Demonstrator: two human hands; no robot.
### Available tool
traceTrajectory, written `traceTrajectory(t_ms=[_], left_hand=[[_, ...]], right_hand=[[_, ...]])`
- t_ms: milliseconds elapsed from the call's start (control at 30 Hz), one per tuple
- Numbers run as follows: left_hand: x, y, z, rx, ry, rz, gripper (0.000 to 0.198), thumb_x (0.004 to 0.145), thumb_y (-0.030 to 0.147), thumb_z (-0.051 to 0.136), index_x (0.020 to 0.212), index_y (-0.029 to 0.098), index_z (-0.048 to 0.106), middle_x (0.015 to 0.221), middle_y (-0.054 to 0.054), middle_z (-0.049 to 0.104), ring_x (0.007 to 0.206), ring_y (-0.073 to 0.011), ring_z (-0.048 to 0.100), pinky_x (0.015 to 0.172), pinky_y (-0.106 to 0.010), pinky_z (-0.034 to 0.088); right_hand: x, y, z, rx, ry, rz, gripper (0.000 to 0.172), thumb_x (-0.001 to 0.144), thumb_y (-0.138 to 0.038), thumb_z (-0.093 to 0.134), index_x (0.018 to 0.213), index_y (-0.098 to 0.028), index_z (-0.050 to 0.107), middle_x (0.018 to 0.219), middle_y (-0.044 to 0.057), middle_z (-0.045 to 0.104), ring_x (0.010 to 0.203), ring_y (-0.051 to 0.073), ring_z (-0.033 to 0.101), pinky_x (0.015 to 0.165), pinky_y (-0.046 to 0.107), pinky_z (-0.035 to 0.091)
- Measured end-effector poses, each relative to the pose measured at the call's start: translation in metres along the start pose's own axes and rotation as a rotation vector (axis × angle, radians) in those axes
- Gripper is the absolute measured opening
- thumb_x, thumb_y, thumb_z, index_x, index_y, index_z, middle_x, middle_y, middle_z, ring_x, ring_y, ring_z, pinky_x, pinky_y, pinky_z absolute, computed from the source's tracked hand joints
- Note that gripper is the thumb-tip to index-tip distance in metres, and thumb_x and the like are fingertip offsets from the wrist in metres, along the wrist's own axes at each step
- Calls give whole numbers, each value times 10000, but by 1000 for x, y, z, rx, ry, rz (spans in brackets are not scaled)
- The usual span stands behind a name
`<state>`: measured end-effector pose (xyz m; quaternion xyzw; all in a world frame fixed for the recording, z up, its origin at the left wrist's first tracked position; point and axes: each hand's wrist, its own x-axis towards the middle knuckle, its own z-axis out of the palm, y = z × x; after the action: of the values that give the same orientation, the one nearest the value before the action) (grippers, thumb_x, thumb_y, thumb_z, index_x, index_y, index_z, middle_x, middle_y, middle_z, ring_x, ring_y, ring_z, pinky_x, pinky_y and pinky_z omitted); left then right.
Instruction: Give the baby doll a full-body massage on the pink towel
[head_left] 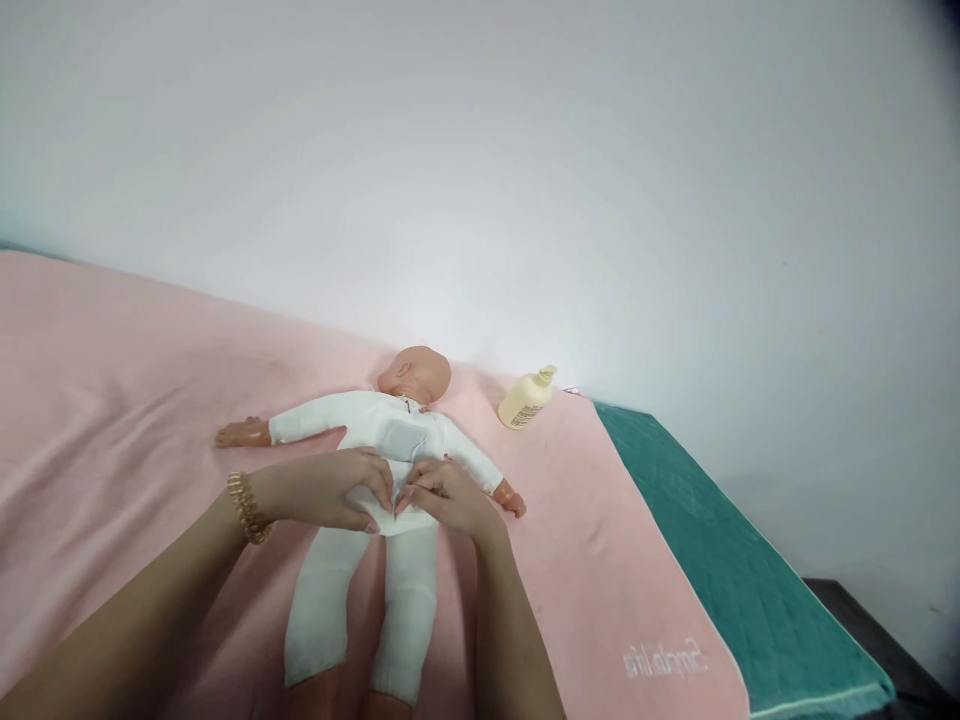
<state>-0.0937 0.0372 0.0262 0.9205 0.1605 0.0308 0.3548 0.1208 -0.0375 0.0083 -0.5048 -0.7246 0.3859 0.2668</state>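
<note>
Legs, nearest me: the doll's two white-clad legs [405, 610] run down at six and seven, taking its waist as the dial's centre and the wall as twelve.
Left hand: this hand [367, 490], a gold-coloured bracelet [249, 508] at its wrist, comes in from eight; thumb and fingers are drawn nearly together, pinching the white fabric [396, 522] at the doll's lower body.
Right hand: this one [442, 495] comes in from five, its fingertips closed down on that same fabric, just beside the left's.
Doll: it [360, 415] lies flat under both hands, head at twelve, arms out toward ten and three; a grey rectangular patch [401, 440] sits on its upper body.
Bottle: a pale yellow pump bottle [525, 400] stands at two, near the doll but apart from it; it's opaque, so I can't tell what's in it.
Pink cloth: it [592, 560] spreads beneath doll and bottle, creased at nine, with reversed-looking pale lettering [664, 658] at four.
Green mat: it [720, 540] shows past the cloth's edge, three to four.
Dark furniture: a piece [874, 630] beyond the mat, between three and four.
Wall: plain and pale [480, 180], across twelve.
</note>
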Motion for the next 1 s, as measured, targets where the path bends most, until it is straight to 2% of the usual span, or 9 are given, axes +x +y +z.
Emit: traceTrajectory(t_ms=[133,333,467,567,700,1000], left_hand=[[-1,4,-2,85,23,-35,215,779,256,702,992,260,728,1085,12,682,1113,-227,557,995,-325,378],[3,2,2,74,33,-29,201,754,246,704,952,264,736,1091,6,673,1108,-233,561,979,-312,401],[4,-1,3,51,65,21,176,760,266,710,934,266,737,1039,14,679,1078,-227,579,944,-297,414],[3,-3,2,98,126,37,178,799,295,685,972,271,720,1042,19,679,1046,-217,585,922,-303,403],[3,-6,1,157,202,-5,220,846,363,651,1040,277,706,1145,-2,665,1097,-243,564,960,-350,364],[11,-10,5,108,156,-59,224,816,366,648,996,255,723,1120,-12,670,1104,-267,543,974,-380,374]], right_hand=[[3,6,1,57,142,-22,288,901,-176,551,758,-239,793,828,5,573,839,137,552,720,254,410],[6,-3,5,9,122,78,329,875,-103,537,705,-241,783,832,1,596,836,137,565,739,256,417],[8,-8,6,3,133,89,330,874,-105,541,657,-225,758,793,-2,582,808,133,568,787,262,434],[9,-4,6,33,221,69,307,882,-136,544,658,-206,742,774,3,558,795,138,562,774,264,438],[10,0,6,59,323,76,309,907,-170,517,688,-185,735,839,19,570,816,145,568,773,272,431],[14,-4,12,-20,270,129,324,926,-160,512,664,-182,701,808,7,546,780,132,537,750,261,422]])
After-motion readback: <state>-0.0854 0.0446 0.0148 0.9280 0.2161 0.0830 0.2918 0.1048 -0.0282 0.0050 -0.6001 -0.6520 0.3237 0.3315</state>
